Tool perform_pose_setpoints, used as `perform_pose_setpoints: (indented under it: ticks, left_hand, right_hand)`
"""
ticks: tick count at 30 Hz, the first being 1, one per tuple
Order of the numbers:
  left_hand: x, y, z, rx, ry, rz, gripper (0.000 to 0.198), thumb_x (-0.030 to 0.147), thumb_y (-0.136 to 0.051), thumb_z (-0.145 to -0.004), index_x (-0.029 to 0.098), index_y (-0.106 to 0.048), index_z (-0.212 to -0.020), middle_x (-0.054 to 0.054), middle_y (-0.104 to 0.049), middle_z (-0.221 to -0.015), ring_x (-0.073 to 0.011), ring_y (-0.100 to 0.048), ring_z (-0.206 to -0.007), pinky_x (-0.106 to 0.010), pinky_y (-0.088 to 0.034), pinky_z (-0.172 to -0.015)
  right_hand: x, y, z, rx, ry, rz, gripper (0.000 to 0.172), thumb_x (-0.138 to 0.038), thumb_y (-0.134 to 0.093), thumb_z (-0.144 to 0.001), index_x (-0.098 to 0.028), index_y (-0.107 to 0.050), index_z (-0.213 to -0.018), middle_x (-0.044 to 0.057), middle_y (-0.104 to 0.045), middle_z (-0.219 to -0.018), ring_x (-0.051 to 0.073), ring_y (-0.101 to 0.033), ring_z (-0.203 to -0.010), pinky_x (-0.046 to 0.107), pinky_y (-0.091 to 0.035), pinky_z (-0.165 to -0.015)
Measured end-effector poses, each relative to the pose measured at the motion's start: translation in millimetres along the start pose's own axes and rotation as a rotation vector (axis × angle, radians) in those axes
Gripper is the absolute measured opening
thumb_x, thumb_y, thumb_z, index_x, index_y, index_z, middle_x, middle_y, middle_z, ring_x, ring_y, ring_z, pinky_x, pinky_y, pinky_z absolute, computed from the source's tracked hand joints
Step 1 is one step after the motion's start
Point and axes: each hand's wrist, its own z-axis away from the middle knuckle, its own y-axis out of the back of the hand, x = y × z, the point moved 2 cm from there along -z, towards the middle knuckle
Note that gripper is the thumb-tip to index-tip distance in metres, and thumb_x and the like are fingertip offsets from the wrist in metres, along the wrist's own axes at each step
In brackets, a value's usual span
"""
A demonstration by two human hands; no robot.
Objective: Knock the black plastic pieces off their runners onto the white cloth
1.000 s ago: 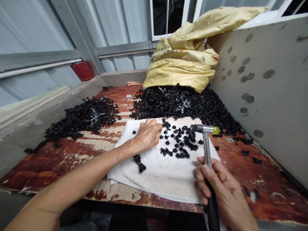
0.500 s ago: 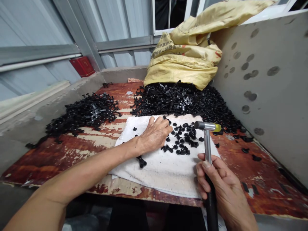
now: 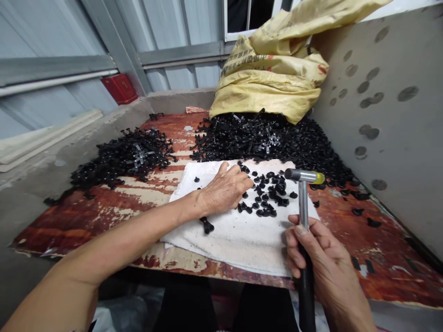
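Observation:
My right hand (image 3: 320, 258) is closed round the black grip of a small two-faced mallet (image 3: 303, 203). The mallet stands nearly upright over the right edge of a white cloth (image 3: 238, 246), its head black on one end and yellow on the other. On the cloth, my left hand (image 3: 230, 186) rests with curled fingers at the left side of several loose black suction cups (image 3: 268, 193). Its fingertips are hidden from me, and so is anything between them. A black piece with rounded ends (image 3: 206, 226) lies under my left wrist.
A heap of black parts with metal bits (image 3: 256, 136) spills from a yellow sack (image 3: 270, 83) at the back. Another heap of black parts (image 3: 128, 154) lies left on the worn red board (image 3: 145, 258). A spotted panel (image 3: 391, 124) bounds the right side; a red box (image 3: 119, 88) sits on the back-left ledge.
The view has shifted a little, so everything appears slightly farther right and higher. Both hands and the mallet look almost unchanged relative to the cloth.

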Motion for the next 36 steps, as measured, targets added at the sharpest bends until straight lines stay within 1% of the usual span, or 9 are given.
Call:
perform_pose_setpoints:
  ticks: [5,10,13,16,22,27,30,33,36]
  left_hand:
    - [-1,5.2,5,-0.01,-0.035,-0.036,0.018,0.006,-0.041,-0.085,0.014,-0.057,-0.085,-0.009,-0.061,-0.091,-0.0228,-0.046,-0.092,-0.041,-0.029,-0.085]
    - [0,10.0,18,-0.008,-0.003,-0.076,0.018,0.009,-0.04,-0.087,0.014,-0.057,-0.086,-0.01,-0.06,-0.092,-0.0235,-0.046,-0.092,-0.043,-0.03,-0.087]
    - [2,11.5,28,-0.043,-0.013,-0.051,0.019,0.01,-0.039,-0.089,0.015,-0.056,-0.082,-0.008,-0.059,-0.087,-0.0227,-0.046,-0.089,-0.043,-0.032,-0.087]
    - [-4,15.2,40,-0.014,0.015,0.045,0.018,0.011,-0.04,-0.089,0.016,-0.057,-0.083,-0.008,-0.059,-0.091,-0.0213,-0.048,-0.09,-0.04,-0.035,-0.086]
    - [-25,25.9,87,0.086,0.278,0.251,0.017,0.014,-0.037,-0.09,0.017,-0.054,-0.088,-0.005,-0.055,-0.087,-0.0171,-0.051,-0.081,-0.031,-0.041,-0.075]
    - [-6,24.2,126,0.024,0.602,0.276,0.01,0.024,-0.041,-0.091,0.019,-0.049,-0.086,-0.001,-0.053,-0.077,-0.016,-0.05,-0.071,-0.03,-0.039,-0.067]
    - [9,20.6,133,-0.041,0.685,0.373,0.009,0.027,-0.041,-0.092,0.02,-0.047,-0.092,0.001,-0.054,-0.073,-0.0142,-0.049,-0.064,-0.029,-0.038,-0.064]
    - [15,22.4,131,-0.045,0.699,0.457,0.012,0.025,-0.038,-0.094,0.02,-0.044,-0.102,0.002,-0.054,-0.072,-0.0134,-0.048,-0.061,-0.028,-0.039,-0.063]
    - [13,28.6,125,-0.066,0.542,0.257,0.015,0.017,-0.036,-0.092,0.02,-0.048,-0.101,-0.004,-0.055,-0.088,-0.0168,-0.05,-0.076,-0.03,-0.04,-0.067]
  right_hand:
    - [0,1,1,-0.001,0.014,0.001,0.036,-0.044,-0.079,-0.071,-0.022,-0.062,-0.094,-0.006,-0.057,-0.06,0.005,-0.04,-0.038,0.016,-0.04,-0.029]
    - [-3,-2,0,-0.001,0.015,0.003,0.038,-0.045,-0.081,-0.068,-0.022,-0.062,-0.091,-0.006,-0.056,-0.06,0.005,-0.04,-0.038,0.016,-0.04,-0.028]
    - [-4,-2,1,0.004,0.013,0.01,0.038,-0.045,-0.081,-0.069,-0.022,-0.062,-0.092,-0.006,-0.056,-0.06,0.005,-0.041,-0.038,0.016,-0.041,-0.028]
    - [-3,-1,2,-0.003,0.006,0.005,0.037,-0.045,-0.081,-0.069,-0.022,-0.062,-0.092,-0.006,-0.056,-0.06,0.006,-0.041,-0.038,0.016,-0.041,-0.028]
    - [0,2,2,0.034,-0.011,0.006,0.038,-0.043,-0.084,-0.064,-0.022,-0.064,-0.09,-0.005,-0.056,-0.059,0.006,-0.041,-0.036,0.017,-0.04,-0.028]
    - [0,1,2,0.03,-0.015,0.021,0.037,-0.042,-0.084,-0.064,-0.022,-0.065,-0.09,-0.004,-0.056,-0.06,0.006,-0.041,-0.038,0.017,-0.04,-0.028]
    - [1,1,3,0.063,-0.002,0.05,0.04,-0.042,-0.085,-0.062,-0.022,-0.066,-0.09,-0.004,-0.056,-0.059,0.006,-0.04,-0.037,0.016,-0.039,-0.028]
    - [2,1,3,0.078,0.001,0.08,0.042,-0.043,-0.085,-0.061,-0.022,-0.066,-0.092,-0.003,-0.057,-0.06,0.006,-0.041,-0.037,0.016,-0.039,-0.028]
    - [3,2,2,0.083,-0.006,0.081,0.042,-0.043,-0.085,-0.061,-0.023,-0.066,-0.092,-0.003,-0.056,-0.06,0.006,-0.041,-0.038,0.016,-0.038,-0.028]
